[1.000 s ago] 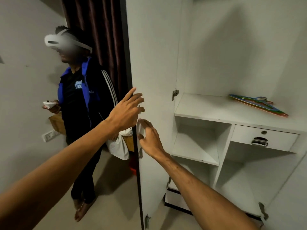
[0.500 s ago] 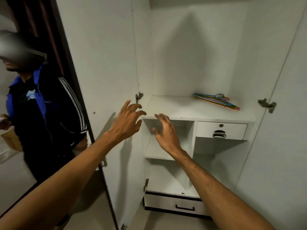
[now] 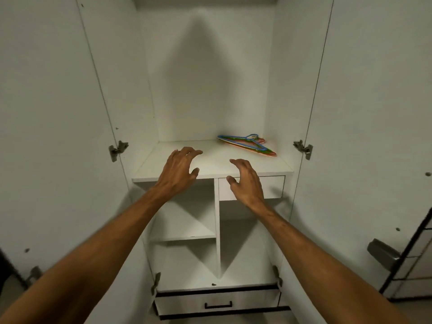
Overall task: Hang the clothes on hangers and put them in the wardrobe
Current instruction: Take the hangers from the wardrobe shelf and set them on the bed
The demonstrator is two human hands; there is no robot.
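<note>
Reaching: both your hands are out in front of the open wardrobe (image 3: 210,66), empty.
Left hand (image 3: 178,170): released, fingers curled loosely, holding nothing, hovering over the front edge of the shelf (image 3: 168,160).
Right hand (image 3: 246,178): also slack and empty, in front of the small drawer (image 3: 273,185) under the shelf.
Hangers (image 3: 245,145): a coloured stack lying flat on the shelf, toward its back right corner.
Direction: the hangers lie beyond and to the right of your right hand, apart from it; your left hand is farther off.
Long axis: runs from back-left to front-right, hooks toward the back wall.
Nearer hand: the right, I judge, so it is the one to take them.
Clothes: none in view.
Doors: both swung wide, clear of your arms.
</note>
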